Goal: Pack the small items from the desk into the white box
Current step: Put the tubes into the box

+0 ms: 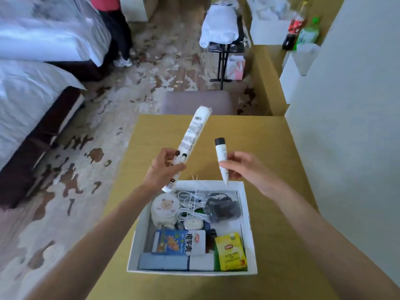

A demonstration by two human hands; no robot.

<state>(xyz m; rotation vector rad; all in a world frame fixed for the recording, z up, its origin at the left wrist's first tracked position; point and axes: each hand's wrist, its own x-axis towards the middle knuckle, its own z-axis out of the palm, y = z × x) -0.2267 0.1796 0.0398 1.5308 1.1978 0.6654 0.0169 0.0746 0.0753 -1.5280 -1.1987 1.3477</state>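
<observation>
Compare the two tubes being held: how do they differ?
The long tube in the left hand is much longer than the small tube in the right hand. Long tube carries dense print; small tube is nearly plain, black-capped. Both are white and held tilted.

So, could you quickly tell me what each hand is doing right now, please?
Left hand: grips the long white tube.
Right hand: pinches the small black-capped tube.

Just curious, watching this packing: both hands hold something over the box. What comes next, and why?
Probably lower the right hand and set its black-capped tube in the white box, on the bare patch between the black pouch and the tea packet; the tube hangs tip-down over the far rim.
</observation>
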